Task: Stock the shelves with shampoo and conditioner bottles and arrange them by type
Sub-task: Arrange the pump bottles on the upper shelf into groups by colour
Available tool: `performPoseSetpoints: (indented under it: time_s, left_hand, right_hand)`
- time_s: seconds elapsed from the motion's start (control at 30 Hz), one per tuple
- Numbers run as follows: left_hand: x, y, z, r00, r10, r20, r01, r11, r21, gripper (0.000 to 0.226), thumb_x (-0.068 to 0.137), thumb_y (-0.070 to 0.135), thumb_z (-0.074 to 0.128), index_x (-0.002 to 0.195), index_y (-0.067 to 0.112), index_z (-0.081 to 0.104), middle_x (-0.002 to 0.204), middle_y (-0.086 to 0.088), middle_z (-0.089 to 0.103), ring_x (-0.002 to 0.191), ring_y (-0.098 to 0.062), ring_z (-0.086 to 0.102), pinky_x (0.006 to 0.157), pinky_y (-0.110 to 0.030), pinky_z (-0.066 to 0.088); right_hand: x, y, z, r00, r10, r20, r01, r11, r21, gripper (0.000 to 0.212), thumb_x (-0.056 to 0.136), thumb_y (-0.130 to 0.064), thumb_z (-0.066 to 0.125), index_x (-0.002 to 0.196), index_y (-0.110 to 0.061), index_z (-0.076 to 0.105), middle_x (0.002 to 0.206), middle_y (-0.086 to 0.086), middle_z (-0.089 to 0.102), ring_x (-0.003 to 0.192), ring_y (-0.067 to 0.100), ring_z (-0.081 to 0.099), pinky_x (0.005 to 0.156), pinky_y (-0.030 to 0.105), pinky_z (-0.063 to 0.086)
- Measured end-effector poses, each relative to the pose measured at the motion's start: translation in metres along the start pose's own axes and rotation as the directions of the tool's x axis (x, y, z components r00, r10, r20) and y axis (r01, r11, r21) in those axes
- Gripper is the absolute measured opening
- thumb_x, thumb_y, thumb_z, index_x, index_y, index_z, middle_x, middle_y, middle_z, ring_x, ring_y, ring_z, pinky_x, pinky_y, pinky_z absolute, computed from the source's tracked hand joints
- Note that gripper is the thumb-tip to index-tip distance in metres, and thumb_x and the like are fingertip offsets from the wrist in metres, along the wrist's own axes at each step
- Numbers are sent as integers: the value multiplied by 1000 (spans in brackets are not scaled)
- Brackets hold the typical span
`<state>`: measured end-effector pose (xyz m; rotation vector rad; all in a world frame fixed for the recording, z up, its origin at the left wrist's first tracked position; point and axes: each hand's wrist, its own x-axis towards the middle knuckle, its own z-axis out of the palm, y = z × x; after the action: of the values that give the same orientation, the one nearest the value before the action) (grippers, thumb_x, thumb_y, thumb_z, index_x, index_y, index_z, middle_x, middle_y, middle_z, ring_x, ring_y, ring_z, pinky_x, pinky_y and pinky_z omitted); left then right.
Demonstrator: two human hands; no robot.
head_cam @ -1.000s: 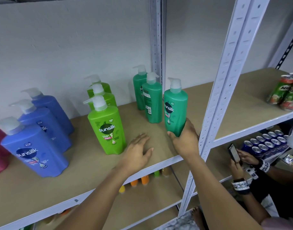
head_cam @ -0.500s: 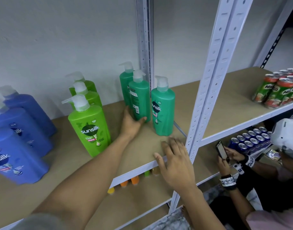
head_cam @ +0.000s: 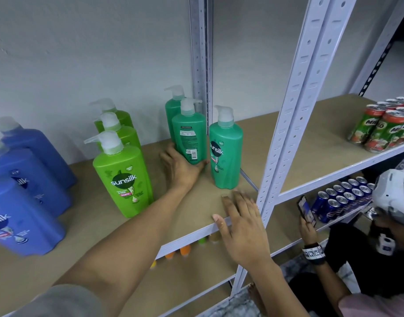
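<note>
Back label faces outward on middle teal bottle, so left hand grips its base, likely to turn it; right hand lies spread flat on shelf front edge, probably bracing.

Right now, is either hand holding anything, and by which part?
The left hand grips the middle teal bottle near its base. The right hand holds nothing; it rests flat on the shelf edge.

On the brown board shelf stand blue plastic pump bottles left, lime-green pump bottles centre, teal pump bottles right.
</note>
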<state>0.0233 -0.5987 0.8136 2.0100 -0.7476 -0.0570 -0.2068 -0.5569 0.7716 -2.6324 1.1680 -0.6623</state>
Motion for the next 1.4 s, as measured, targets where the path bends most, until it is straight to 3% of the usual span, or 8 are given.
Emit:
performPoseSetpoints:
  time_s: [0.13,0.37,0.57,0.73,0.87,0.97,1.17,1.4]
  left_hand:
    - [-11,14,6,994,-14,-106,25,995,99,110,53,59,89,132,8,32,126,-15,37,118,-35,39,99,-45,39]
    - [-10,26,16,977,-97,-188,102,995,15,104,54,45,92,132,4,36,123,-19,43,111,-38,45,91,-44,41]
    - [2,6,4,997,-49,-64,33,972,-234,89,56,28,91,125,20,35,120,-4,53,108,-24,58,91,-38,52]
    - [5,-3,-5,999,-44,12,46,929,-367,74,71,2,81,130,13,38,106,7,58,105,-23,64,87,-28,52]
    - [5,-2,0,999,-40,16,43,948,-314,96,62,27,93,136,14,35,132,-7,43,126,-25,45,101,-33,44]
    - [6,-1,8,997,-44,-61,29,974,-223,101,52,41,97,127,15,34,132,-12,34,128,-30,35,105,-40,42]
    - [12,-3,5,991,-16,-132,-9,982,-189,82,57,28,94,120,13,44,121,-6,44,115,-29,50,99,-45,47]
    - [17,-8,-3,998,-51,47,64,943,-328,76,69,19,91,133,22,49,129,-1,61,109,-17,61,99,-37,53]
  right_hand:
    - [0,-1,0,1000,-3,-10,3,1000,2,66,104,-66,23,146,-23,50,157,4,40,152,21,24,126,40,17]
    - [-1,0,0,1000,-2,4,2,1000,1,69,103,-69,18,149,-26,46,160,3,36,154,19,19,127,37,10]
    - [-1,0,-1,1000,-1,5,1,1000,11,72,102,-70,15,150,-26,44,162,2,33,155,18,16,128,36,8]
    - [-2,-2,0,1000,6,-11,-5,1000,10,71,102,-69,16,150,-26,46,162,1,34,155,18,16,126,32,2]
    - [-2,-1,0,1000,4,-8,-4,1000,7,71,102,-69,16,150,-25,45,162,2,34,155,18,15,126,32,1]
    - [-2,-1,0,1000,6,1,-6,1000,7,73,102,-70,14,151,-26,44,163,2,32,155,18,14,126,33,1]
    - [-2,-1,0,1000,6,2,-6,1000,7,73,102,-70,13,152,-26,44,163,2,32,155,18,14,126,32,1]
    - [-3,0,1,1000,6,7,-6,1000,10,73,102,-70,13,152,-26,43,163,1,32,155,18,14,127,35,4]
